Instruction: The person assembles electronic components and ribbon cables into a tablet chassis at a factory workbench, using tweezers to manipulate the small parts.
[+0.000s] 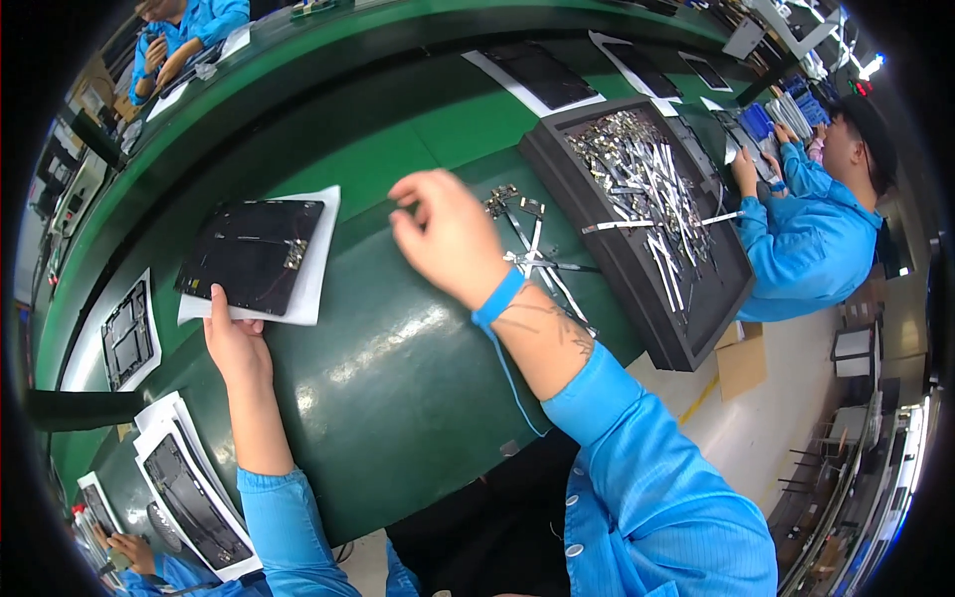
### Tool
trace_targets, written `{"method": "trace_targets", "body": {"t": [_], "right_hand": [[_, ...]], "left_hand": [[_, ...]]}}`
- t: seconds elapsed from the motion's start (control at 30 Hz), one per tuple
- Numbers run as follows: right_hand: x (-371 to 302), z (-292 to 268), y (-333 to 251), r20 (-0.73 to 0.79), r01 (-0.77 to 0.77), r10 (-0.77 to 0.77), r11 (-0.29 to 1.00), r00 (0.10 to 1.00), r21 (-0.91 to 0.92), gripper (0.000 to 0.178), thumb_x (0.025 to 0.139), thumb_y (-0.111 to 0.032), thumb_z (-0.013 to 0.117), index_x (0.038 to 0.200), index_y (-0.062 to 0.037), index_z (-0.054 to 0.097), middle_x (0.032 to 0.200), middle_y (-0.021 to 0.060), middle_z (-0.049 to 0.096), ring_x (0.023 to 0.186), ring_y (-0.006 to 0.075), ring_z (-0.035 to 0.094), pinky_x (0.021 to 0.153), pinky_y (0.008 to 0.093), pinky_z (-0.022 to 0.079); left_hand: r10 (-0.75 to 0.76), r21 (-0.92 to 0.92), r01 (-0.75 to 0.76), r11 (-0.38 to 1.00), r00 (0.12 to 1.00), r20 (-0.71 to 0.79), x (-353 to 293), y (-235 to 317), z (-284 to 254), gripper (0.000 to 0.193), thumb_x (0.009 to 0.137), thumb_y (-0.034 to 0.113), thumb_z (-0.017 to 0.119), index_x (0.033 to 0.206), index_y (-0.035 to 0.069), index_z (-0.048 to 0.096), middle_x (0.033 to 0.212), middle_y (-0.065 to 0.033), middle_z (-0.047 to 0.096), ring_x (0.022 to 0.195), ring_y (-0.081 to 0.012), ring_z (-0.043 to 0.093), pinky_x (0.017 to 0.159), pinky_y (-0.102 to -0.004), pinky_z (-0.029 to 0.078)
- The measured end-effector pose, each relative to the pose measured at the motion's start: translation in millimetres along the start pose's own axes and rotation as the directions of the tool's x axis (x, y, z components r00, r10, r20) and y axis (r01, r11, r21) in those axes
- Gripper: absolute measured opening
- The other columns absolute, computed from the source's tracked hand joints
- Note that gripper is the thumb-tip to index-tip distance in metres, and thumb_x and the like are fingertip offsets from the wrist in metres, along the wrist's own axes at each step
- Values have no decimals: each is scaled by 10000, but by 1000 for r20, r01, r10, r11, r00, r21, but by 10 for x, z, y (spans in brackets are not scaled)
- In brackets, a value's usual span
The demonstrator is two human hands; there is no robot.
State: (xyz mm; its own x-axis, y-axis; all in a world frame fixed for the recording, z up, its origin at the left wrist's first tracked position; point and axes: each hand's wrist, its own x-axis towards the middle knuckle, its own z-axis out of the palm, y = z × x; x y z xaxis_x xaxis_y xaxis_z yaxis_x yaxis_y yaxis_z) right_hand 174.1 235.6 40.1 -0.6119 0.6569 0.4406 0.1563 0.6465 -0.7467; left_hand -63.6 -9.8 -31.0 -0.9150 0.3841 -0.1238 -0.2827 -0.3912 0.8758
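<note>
A black tablet-sized panel point(249, 254) lies on a white sheet point(316, 254) at the left of the green bench. It carries a thin strip along its middle and a small metallic connector near its right side. My left hand point(237, 343) grips its near edge, thumb on top and fingers partly hidden underneath. Over the bench, right of the panel, my right hand point(448, 234) hovers with loosely curled fingers apart and nothing visible in them. A blue wrist strap point(500, 297) with a cord circles that wrist. Just right of that hand lie several loose flex cables point(535, 261).
A black tray point(637, 289) heaped with flex cables point(647, 179) stands at the right. More black panels point(542, 75) on white sheets lie along the far side, and others point(189, 488) at the left. A co-worker in blue point(811, 234) sits at the right; other people work farther off.
</note>
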Motion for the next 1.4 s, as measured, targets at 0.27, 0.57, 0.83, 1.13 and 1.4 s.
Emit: {"method": "trace_targets", "body": {"t": [0.27,0.57,0.83,1.13,1.4], "right_hand": [[83,-799,329,104,-252,371,785,923,-566,422,876,-144,795,1289,-103,715,1245,127,716,1161,348,738,981,450,608],[174,-631,572,-95,-143,120,946,988,-291,149,925,10,725,1049,-29,798,912,154,775,865,348,775,840,413,632],[229,-526,98,-379,324,-368,930,849,-176,144,905,17,781,1039,-35,766,998,116,748,902,298,737,822,387,615],[-609,386,-499,82,462,-552,763,830,452,353,874,85,715,1180,-85,755,1184,97,689,1073,306,729,899,409,621],[-420,565,-44,383,-255,20,777,923,575,370,962,75,751,1312,-25,681,1162,99,716,1015,154,730,906,311,629]], "left_hand": [[-69,-91,65,994,997,-37,126,-41,0,201,1129,197,710,1223,39,629,1002,-62,736,808,-162,702,717,-313,586],[35,7,-36,999,998,61,99,-85,58,319,1132,0,559,1428,-111,518,1384,-176,642,1417,-364,649,1213,-419,563],[181,241,-179,954,983,14,-169,-73,377,551,1130,21,553,1619,-106,333,1592,-257,466,1451,-414,614,1260,-454,509],[173,331,-235,914,963,205,-130,-153,195,353,1147,103,594,1469,-41,576,1411,-176,664,1152,-229,719,1013,-329,580],[-78,431,-223,875,811,580,-450,-172,446,240,1118,126,674,1301,-26,702,1061,-41,744,846,-80,649,788,-241,536]]}}
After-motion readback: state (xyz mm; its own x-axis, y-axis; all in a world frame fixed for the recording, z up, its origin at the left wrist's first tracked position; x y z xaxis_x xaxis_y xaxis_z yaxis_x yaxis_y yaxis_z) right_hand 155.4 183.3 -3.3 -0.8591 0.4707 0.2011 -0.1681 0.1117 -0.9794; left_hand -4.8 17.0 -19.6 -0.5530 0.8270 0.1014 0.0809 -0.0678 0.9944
